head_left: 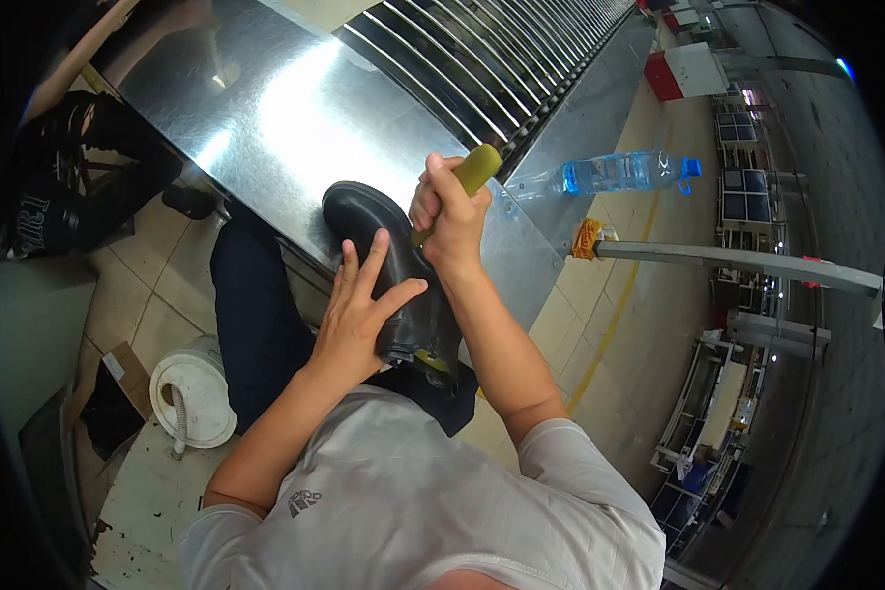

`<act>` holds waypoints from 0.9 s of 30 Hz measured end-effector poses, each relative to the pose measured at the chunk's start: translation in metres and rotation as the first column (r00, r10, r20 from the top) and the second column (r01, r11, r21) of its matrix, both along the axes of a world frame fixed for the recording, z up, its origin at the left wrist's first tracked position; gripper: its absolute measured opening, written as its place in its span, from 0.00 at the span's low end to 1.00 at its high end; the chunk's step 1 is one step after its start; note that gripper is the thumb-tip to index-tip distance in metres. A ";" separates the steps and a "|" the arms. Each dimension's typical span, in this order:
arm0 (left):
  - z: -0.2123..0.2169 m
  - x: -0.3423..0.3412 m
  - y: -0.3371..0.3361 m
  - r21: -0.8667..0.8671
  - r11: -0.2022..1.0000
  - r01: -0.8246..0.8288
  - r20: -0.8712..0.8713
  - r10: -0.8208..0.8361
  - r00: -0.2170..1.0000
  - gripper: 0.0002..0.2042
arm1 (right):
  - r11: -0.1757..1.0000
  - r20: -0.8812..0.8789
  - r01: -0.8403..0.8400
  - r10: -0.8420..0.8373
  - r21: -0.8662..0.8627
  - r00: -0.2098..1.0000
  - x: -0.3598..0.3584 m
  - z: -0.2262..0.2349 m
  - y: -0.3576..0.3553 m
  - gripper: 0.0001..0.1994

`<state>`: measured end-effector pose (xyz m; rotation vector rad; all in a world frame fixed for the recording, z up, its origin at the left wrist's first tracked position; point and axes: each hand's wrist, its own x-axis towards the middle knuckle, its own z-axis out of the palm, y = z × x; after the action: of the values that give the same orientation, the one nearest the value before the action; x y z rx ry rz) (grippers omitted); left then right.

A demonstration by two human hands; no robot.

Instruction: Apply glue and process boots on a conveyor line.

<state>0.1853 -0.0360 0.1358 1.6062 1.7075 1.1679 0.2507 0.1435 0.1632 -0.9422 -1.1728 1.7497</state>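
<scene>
A black rubber boot (403, 277) lies with its toe on the shiny metal table and its shaft toward my body. My left hand (357, 313) rests on its near left side, fingers spread and thumb stretched across the shaft. Closed in a fist beside the boot's upper right edge is my right hand (449, 211). It grips an olive-green piece with a thick rounded end (478, 168); the other end comes out below the fist against the boot. I cannot tell its exact kind. More olive colour shows at the boot's opening (431, 362).
Ahead, the metal table (265, 108) meets a rack of parallel metal bars (452, 64). A clear plastic bottle (619, 173) with a blue cap lies at the right, near a metal rail (737, 257). A white bucket (195, 388) stands lower left. Another person's dark-clothed legs (54, 211) show at far left.
</scene>
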 end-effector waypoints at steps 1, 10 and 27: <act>0.000 0.000 0.001 -0.010 1.000 0.021 0.048 -0.021 0.999 0.35 | 1.000 -0.002 -0.007 0.007 -0.001 1.000 -0.003 0.000 0.002 0.13; 0.000 -0.007 0.002 -0.052 0.997 0.058 0.140 -0.050 0.989 0.33 | 0.987 -0.071 -0.134 0.141 0.091 0.987 -0.058 0.003 0.018 0.14; -0.001 -0.017 -0.003 -0.033 0.989 0.147 0.082 -0.144 0.986 0.43 | 0.984 -0.313 -0.176 0.171 0.014 0.934 -0.074 -0.004 0.036 0.15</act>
<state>0.1683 -0.0388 0.1345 1.6096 1.5272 1.1053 0.1763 0.1795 0.1597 -0.5524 -1.0600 1.9656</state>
